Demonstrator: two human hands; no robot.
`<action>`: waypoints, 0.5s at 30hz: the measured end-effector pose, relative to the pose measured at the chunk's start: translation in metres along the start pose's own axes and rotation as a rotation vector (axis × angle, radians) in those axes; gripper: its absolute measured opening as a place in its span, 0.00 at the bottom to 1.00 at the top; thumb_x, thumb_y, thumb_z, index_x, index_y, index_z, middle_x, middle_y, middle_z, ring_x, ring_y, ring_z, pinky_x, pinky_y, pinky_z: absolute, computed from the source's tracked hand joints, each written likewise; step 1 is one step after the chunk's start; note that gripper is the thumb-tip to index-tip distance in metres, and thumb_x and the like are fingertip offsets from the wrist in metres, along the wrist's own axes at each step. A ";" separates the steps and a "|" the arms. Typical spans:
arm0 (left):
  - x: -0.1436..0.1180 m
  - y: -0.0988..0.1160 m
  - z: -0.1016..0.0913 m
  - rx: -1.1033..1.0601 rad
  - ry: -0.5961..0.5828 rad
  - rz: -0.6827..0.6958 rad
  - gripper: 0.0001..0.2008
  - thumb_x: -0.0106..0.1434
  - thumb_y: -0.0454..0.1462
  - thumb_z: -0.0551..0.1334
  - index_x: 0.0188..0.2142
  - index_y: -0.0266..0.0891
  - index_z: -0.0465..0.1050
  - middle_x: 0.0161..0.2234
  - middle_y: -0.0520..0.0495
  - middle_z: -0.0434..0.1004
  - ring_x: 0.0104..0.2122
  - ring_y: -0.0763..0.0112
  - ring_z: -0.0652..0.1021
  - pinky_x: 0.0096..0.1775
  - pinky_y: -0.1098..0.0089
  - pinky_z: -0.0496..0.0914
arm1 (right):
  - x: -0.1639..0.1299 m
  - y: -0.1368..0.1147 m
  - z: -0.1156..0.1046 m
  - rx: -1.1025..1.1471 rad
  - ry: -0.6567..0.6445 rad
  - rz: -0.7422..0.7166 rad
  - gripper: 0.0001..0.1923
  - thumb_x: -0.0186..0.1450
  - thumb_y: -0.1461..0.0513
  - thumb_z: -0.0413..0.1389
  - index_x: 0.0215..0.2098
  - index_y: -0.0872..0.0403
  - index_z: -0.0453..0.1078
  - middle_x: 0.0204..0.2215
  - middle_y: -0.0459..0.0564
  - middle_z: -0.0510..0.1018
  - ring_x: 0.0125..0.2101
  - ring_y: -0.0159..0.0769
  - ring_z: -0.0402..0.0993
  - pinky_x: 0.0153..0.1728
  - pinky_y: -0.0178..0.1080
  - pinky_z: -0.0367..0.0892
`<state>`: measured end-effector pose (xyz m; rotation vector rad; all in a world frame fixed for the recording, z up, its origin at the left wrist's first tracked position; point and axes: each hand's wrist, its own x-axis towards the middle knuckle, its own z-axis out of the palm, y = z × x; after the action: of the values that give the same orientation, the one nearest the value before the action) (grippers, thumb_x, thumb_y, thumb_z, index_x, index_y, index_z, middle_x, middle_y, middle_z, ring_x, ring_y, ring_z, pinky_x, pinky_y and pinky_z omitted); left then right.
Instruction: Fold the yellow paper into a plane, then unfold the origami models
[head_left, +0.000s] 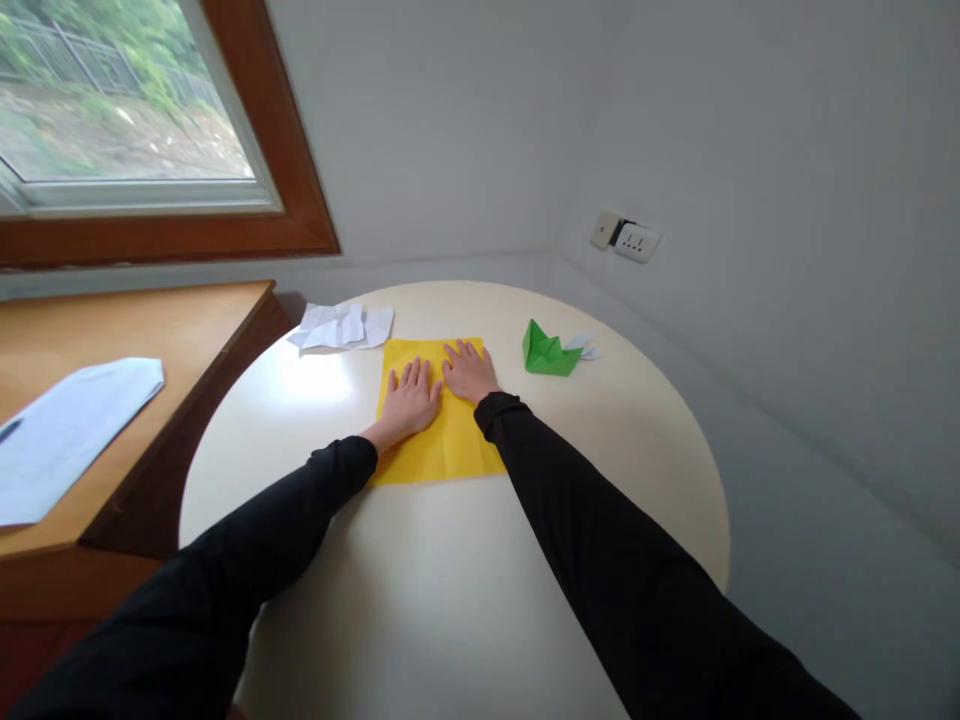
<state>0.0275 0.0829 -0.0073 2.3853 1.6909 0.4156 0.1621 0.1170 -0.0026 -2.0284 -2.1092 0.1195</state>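
A yellow sheet of paper [457, 440] lies flat on the round cream table [450, 580]. My left hand [409, 398] rests palm down on the sheet's left half, fingers spread. Beside it, my right hand [469, 370] presses flat on the sheet near its far edge. Both arms wear black sleeves. A folded green paper figure [547, 352] stands to the right of the sheet, with a small white paper piece [586, 347] just behind it.
Crumpled white paper [341, 326] lies at the table's far left edge. A wooden desk [127, 330] on the left carries a pale blue envelope [67, 430]. A window [120, 110] sits above it. A wall socket [636, 241] is on the right wall.
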 end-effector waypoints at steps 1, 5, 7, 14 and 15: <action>0.000 0.000 0.000 0.074 -0.017 -0.012 0.30 0.66 0.46 0.41 0.62 0.32 0.51 0.65 0.37 0.47 0.64 0.58 0.50 0.61 0.52 0.40 | 0.001 0.001 0.000 0.002 -0.003 -0.003 0.27 0.68 0.57 0.34 0.65 0.53 0.47 0.65 0.53 0.49 0.64 0.41 0.42 0.60 0.51 0.39; 0.002 0.001 -0.004 0.212 -0.059 -0.032 0.31 0.66 0.47 0.39 0.63 0.34 0.48 0.65 0.38 0.46 0.64 0.57 0.50 0.61 0.51 0.43 | 0.002 0.009 0.000 0.003 -0.026 -0.058 0.27 0.68 0.57 0.35 0.65 0.54 0.47 0.65 0.53 0.49 0.64 0.42 0.43 0.60 0.52 0.41; 0.002 0.002 -0.005 0.213 -0.059 -0.030 0.31 0.66 0.48 0.39 0.63 0.34 0.48 0.65 0.39 0.46 0.64 0.57 0.51 0.60 0.50 0.44 | 0.001 0.016 -0.005 -0.007 -0.030 -0.105 0.26 0.68 0.59 0.36 0.64 0.55 0.49 0.64 0.53 0.51 0.63 0.41 0.46 0.61 0.51 0.39; -0.002 0.003 -0.003 0.198 -0.016 -0.008 0.30 0.66 0.47 0.39 0.63 0.35 0.49 0.64 0.37 0.48 0.63 0.56 0.51 0.60 0.50 0.45 | 0.024 0.032 -0.072 -0.003 0.086 -0.160 0.25 0.65 0.67 0.39 0.59 0.60 0.60 0.62 0.54 0.57 0.64 0.36 0.40 0.62 0.46 0.26; -0.002 0.004 -0.003 0.195 -0.021 -0.009 0.30 0.66 0.47 0.39 0.63 0.35 0.49 0.65 0.37 0.48 0.63 0.56 0.51 0.60 0.50 0.45 | 0.033 0.028 -0.086 0.013 0.125 -0.145 0.26 0.66 0.66 0.38 0.61 0.62 0.56 0.64 0.55 0.53 0.65 0.38 0.37 0.62 0.48 0.25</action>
<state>0.0290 0.0794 -0.0040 2.5041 1.8086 0.2332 0.2068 0.1436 0.0788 -1.8179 -2.1612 -0.0158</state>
